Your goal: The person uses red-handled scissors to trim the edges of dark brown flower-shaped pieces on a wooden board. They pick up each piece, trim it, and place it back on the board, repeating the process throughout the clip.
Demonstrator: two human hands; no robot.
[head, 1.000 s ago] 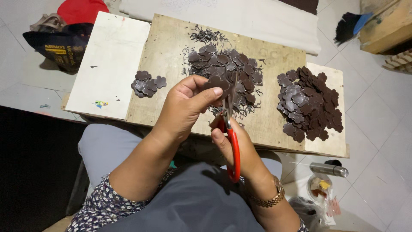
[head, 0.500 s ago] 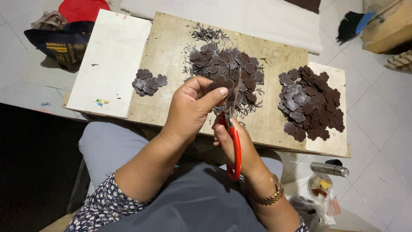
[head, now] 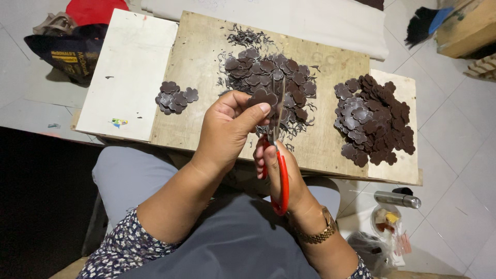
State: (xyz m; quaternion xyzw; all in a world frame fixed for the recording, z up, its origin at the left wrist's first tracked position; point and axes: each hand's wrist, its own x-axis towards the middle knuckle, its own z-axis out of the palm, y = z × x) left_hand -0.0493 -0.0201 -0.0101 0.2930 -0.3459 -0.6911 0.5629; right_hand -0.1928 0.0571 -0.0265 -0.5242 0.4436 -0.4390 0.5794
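Left hand (head: pixel 227 129) pinches a dark brown flower-shaped cutout (head: pixel 262 97) between thumb and fingers, held above the near edge of the plywood board (head: pixel 206 62); right hand (head: pixel 276 168) grips red-handled scissors (head: pixel 279 155), blades up and narrowly parted beside the cutout's right edge; step looks like trimming the cutout's outline, and the next snip would need the piece turned so a fresh lobe meets the blades; cutouts thin, matte, leather-like, scalloped; untrimmed-looking pile (head: pixel 268 77) at board centre amid curly offcut scraps (head: pixel 248 37) toward the far edge; small pile (head: pixel 174 97) at the board's left edge; large pile (head: pixel 374 121) at its right end; white panel (head: pixel 129 67) to the left.
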